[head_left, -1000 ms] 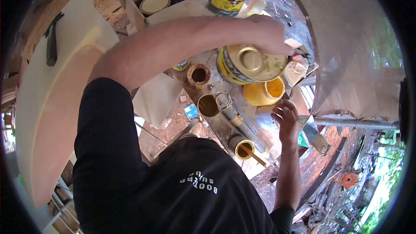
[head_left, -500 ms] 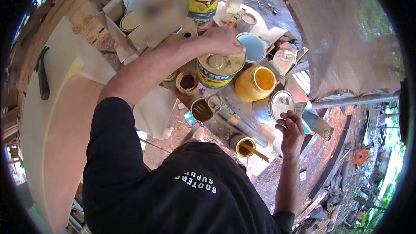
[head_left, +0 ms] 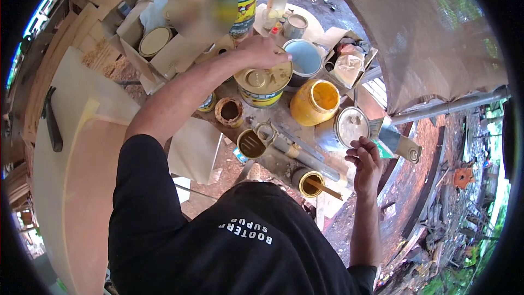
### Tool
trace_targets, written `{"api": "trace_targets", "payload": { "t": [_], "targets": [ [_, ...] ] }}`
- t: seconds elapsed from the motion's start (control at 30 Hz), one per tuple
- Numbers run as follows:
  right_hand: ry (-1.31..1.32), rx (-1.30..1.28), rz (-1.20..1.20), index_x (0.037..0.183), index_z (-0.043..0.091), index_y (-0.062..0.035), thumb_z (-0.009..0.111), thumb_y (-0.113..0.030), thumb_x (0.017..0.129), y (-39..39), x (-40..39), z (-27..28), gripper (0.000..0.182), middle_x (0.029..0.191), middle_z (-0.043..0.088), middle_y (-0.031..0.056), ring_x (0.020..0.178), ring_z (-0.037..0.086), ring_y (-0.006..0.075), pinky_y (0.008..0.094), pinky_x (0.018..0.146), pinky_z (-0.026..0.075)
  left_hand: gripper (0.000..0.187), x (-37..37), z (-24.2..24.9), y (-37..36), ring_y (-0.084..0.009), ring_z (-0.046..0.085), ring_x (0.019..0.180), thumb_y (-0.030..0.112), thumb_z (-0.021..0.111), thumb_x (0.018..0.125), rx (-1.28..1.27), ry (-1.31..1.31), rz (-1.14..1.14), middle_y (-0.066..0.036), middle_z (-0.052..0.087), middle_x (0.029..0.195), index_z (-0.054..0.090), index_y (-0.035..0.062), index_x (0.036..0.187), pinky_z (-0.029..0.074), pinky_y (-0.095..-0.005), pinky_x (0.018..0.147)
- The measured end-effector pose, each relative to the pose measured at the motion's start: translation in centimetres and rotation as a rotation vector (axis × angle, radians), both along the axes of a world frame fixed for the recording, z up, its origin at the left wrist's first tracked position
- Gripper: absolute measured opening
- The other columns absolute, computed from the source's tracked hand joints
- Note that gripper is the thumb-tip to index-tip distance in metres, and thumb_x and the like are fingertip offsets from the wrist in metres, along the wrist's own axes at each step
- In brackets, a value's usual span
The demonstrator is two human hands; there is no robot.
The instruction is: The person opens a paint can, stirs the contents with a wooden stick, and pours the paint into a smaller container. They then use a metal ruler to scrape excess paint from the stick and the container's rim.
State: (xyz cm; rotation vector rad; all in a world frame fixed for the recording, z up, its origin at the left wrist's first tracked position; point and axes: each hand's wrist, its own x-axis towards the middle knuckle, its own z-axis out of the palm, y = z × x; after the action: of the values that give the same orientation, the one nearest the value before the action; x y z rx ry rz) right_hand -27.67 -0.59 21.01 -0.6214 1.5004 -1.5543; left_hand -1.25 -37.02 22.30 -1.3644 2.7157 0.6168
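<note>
Paint can [head_left: 262,84], yellow-labelled with a gold lid, stands at the middle of a cluttered workbench [head_left: 284,120]. The left hand [head_left: 263,52] grips its far rim from above. The right hand [head_left: 364,163], fingers loosely curled and holding nothing, hovers near a silver open tin [head_left: 344,128]. A yellow tub [head_left: 315,102] sits between can and tin.

Bench [head_left: 284,110] is crowded: the big paint can [head_left: 262,83] sits at centre, blue tub [head_left: 303,58] touching it at two o'clock, yellow jar [head_left: 315,101] at four. Rusty tin [head_left: 228,110] blocks eight o'clock. Near the right hand [head_left: 364,163], a small tin with a stick [head_left: 310,182] at nine; open room toward four o'clock.
</note>
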Motion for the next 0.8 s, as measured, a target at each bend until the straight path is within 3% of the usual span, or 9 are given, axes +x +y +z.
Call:
{"api": "trace_targets", "payload": {
  "t": [0.07,0.17,0.27,0.4,0.47,0.57,0.67,0.7,0.8],
  "targets": [
    [0.002,0.0,-0.009,0.134,0.06,0.0013,0.059,-0.008,0.105,0.1,-0.2,-0.2,0.03,0.117,0.073,0.0133,0.092,0.073,0.0197,0.0345,0.083,0.062,0.064,0.3,-1.6,-0.8,-0.0386,0.072,0.118,0.075,0.054,0.099,-0.062,0.005,-0.012,-0.018,0.079,0.116,0.08,0.0239,0.128,0.055,-0.0494,0.108],
    [0.015,0.02,-0.026,0.134,0.06,0.0015,0.059,-0.009,0.105,0.3,-0.5,-0.6,0.031,0.116,0.073,0.0132,0.092,0.073,0.0197,0.0343,0.083,0.062,0.071,0.6,-0.4,0.2,-0.0401,0.07,0.123,0.073,0.053,0.099,-0.037,-0.02,-0.008,-0.022,0.075,0.128,0.079,0.0141,0.127,0.053,-0.0496,0.109],
    [0.092,0.044,-0.038,0.133,0.061,0.0028,0.061,-0.009,0.103,0.1,-0.8,-1.3,0.032,0.116,0.072,0.0133,0.092,0.072,0.0194,0.0337,0.083,0.061,0.067,1.3,-2.4,-0.3,-0.0389,0.07,0.123,0.072,0.052,0.1,-0.081,0.023,-0.095,-0.022,0.075,0.129,0.081,0.0157,0.124,0.053,-0.0495,0.108],
    [0.252,0.071,-0.113,0.132,0.061,0.0046,0.061,-0.008,0.102,0.1,-2.4,-2.2,0.032,0.115,0.072,0.0145,0.091,0.07,0.0188,0.0327,0.081,0.06,0.064,1.4,-3.4,0.1,-0.0392,0.07,0.123,0.07,0.053,0.101,0.057,-0.007,-0.017,-0.021,0.076,0.127,0.081,0.0174,0.123,0.053,-0.0496,0.108],
    [0.256,0.089,-0.143,0.133,0.06,0.0063,0.06,-0.008,0.103,0.3,-4.1,-3.2,0.033,0.114,0.073,0.0143,0.092,0.07,0.0183,0.0329,0.083,0.058,0.063,2.0,-7.0,-1.0,-0.0379,0.074,0.111,0.068,0.059,0.099,-0.064,0.041,-0.014,-0.021,0.078,0.114,0.08,0.0122,0.12,0.057,-0.0501,0.098],
    [0.459,0.193,-0.231,0.123,0.069,0.0026,0.063,-0.011,0.101,-0.2,-6.5,-5.2,0.027,0.103,0.077,0.0126,0.087,0.073,0.0176,0.0331,0.079,0.059,0.061,2.4,-7.5,-0.4,-0.039,0.075,0.102,0.065,0.064,0.096,-0.117,0.14,-0.04,-0.021,0.079,0.103,0.081,0.0092,0.112,0.059,-0.0497,0.091],
    [0.845,0.316,-0.229,0.114,0.075,-0.0018,0.067,-0.011,0.097,-1.5,-8.4,-6.4,0.021,0.098,0.078,0.0153,0.086,0.076,0.023,0.0364,0.08,0.061,0.06,1.9,-7.5,-0.5,-0.0428,0.072,0.107,0.063,0.061,0.097,-0.054,-0.009,-0.047,-0.022,0.079,0.109,0.082,0.0078,0.108,0.052,-0.0522,0.104],
    [0.996,0.347,-0.211,0.112,0.077,-0.0029,0.068,-0.011,0.096,-2.0,-9.0,-7.0,0.02,0.097,0.079,0.0164,0.087,0.077,0.0252,0.0374,0.081,0.061,0.061,1.9,-6.6,0.1,-0.0414,0.071,0.105,0.063,0.061,0.097,-0.054,0.03,-0.037,-0.021,0.079,0.102,0.082,0.006,0.099,0.049,-0.0541,0.105],
    [1.155,0.224,-0.156,0.109,0.079,-0.0039,0.07,-0.012,0.093,-4.1,-10.3,-9.2,0.02,0.099,0.078,0.0203,0.09,0.078,0.0328,0.0414,0.082,0.061,0.053,2.5,-8.1,0.4,-0.0402,0.074,0.083,0.056,0.069,0.096,-0.235,0.184,-0.024,-0.02,0.075,0.082,0.079,0.0043,0.087,0.057,-0.0511,0.08]
  ]
}}
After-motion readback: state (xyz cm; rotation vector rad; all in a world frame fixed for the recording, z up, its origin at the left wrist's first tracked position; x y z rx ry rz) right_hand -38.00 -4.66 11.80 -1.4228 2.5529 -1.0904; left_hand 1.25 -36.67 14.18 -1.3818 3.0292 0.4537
